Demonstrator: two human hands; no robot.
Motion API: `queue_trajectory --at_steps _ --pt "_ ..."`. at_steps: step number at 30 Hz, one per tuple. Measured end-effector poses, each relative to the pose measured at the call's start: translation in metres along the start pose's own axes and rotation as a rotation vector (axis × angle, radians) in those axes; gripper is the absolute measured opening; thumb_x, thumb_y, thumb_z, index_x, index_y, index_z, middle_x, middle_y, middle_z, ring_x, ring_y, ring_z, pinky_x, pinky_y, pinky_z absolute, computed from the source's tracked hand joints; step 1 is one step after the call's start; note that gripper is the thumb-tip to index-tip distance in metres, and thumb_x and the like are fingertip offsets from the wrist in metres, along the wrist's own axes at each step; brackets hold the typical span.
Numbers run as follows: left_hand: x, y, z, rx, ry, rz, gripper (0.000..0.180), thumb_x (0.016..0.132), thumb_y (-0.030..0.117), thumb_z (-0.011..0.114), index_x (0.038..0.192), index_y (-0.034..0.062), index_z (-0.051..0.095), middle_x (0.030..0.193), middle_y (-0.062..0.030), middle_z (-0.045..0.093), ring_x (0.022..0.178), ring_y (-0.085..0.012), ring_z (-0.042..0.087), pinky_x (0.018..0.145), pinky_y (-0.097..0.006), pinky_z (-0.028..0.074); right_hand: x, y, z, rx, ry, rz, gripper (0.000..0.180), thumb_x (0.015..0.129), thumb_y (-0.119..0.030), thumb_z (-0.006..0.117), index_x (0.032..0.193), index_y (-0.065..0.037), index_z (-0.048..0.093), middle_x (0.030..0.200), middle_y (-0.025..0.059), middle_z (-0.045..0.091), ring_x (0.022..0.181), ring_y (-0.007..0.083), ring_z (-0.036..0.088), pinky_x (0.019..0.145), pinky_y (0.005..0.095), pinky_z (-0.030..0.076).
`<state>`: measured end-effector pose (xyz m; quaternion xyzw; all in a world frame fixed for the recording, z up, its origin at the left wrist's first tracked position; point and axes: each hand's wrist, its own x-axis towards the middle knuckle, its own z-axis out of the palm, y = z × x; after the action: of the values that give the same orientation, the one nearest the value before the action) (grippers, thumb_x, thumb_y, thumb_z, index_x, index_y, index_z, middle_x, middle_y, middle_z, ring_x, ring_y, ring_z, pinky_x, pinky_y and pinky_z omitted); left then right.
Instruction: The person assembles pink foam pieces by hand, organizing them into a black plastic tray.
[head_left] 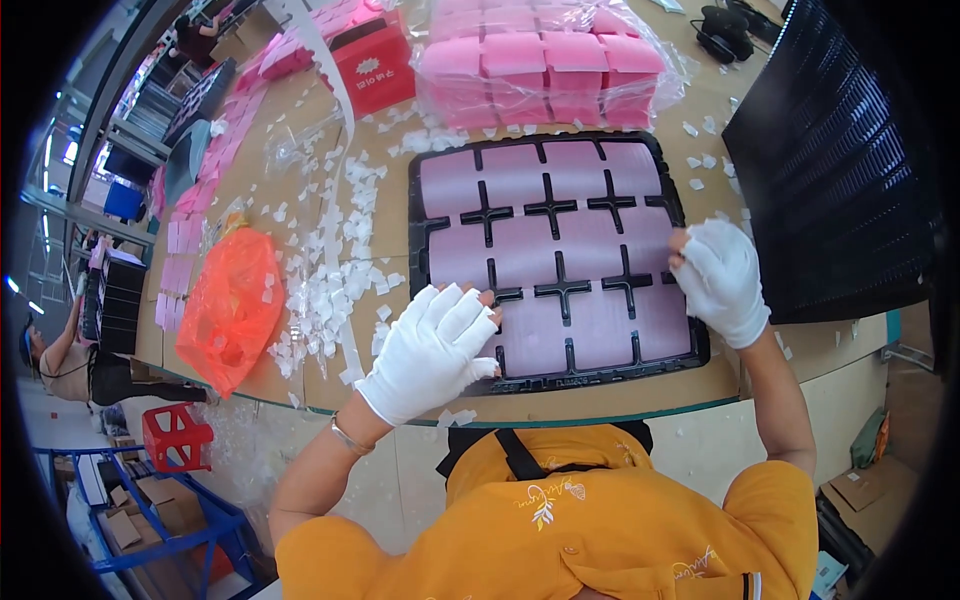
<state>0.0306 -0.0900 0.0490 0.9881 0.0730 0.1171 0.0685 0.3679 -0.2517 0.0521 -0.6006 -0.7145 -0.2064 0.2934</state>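
Left hand (432,350), white-gloved, spread flat with no grip closed, fingertips resting on the near-left corner of the black compartment tray (428,240). Right hand (720,280), also gloved, loosely curled at the tray's right edge, pinching at a pink sheet (655,240); hold uncertain. Tray flat on the cardboard-covered desk (600,400), cells filled with pink sheets. Beyond: bagged pink pads (545,60), white paper scraps (330,280), orange mesh bag (232,305).

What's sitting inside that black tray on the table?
The black tray holds flat pink sheets, one in each visible compartment. The left hand covers its near-left corner, hiding that part.
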Motion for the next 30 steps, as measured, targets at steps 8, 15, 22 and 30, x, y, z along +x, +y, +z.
queue_trajectory --at_steps 8,15,22,30 --pt "0.004 -0.031 0.018 0.070 -0.108 -0.094 0.062 0.089 0.050 0.060 0.125 0.0006 0.058 0.134 -0.0162 0.057 0.126 -0.0372 0.051 0.107 -0.050 0.039 -0.013 0.008 0.016 0.011 -0.275 -0.016 0.015 0.078 -0.019 0.074 0.084 -0.008 0.066 0.090 0.0061 0.064 0.086 0.0263 0.061 0.078 0.0402 0.047" --pt "0.020 -0.047 0.029 0.183 -0.054 -0.050 0.059 0.088 0.053 0.059 0.122 0.0048 0.062 0.132 -0.0143 0.057 0.122 -0.0352 0.050 0.104 -0.050 0.039 -0.003 0.015 0.037 -0.021 -0.329 -0.087 0.015 0.082 -0.026 0.071 0.085 -0.012 0.067 0.088 0.0039 0.061 0.087 0.0250 0.059 0.081 0.0404 0.045" --pt "0.048 -0.047 0.029 0.165 -0.036 -0.112 0.052 0.088 0.048 0.061 0.119 0.0050 0.063 0.124 -0.0145 0.059 0.120 -0.0344 0.052 0.099 -0.046 0.043 0.012 0.021 0.056 -0.079 -0.340 -0.014 0.017 0.084 -0.025 0.069 0.092 -0.010 0.066 0.090 0.0059 0.061 0.088 0.0263 0.060 0.078 0.0405 0.046" --pt "0.051 -0.083 0.033 0.183 0.188 0.003 0.051 0.090 0.045 0.061 0.118 0.0023 0.063 0.126 -0.0167 0.059 0.118 -0.0365 0.055 0.101 -0.046 0.041 0.025 0.035 0.057 -0.096 -0.233 0.025 0.023 0.087 -0.025 0.067 0.100 -0.006 0.067 0.093 0.0073 0.063 0.090 0.0273 0.061 0.080 0.0399 0.048"
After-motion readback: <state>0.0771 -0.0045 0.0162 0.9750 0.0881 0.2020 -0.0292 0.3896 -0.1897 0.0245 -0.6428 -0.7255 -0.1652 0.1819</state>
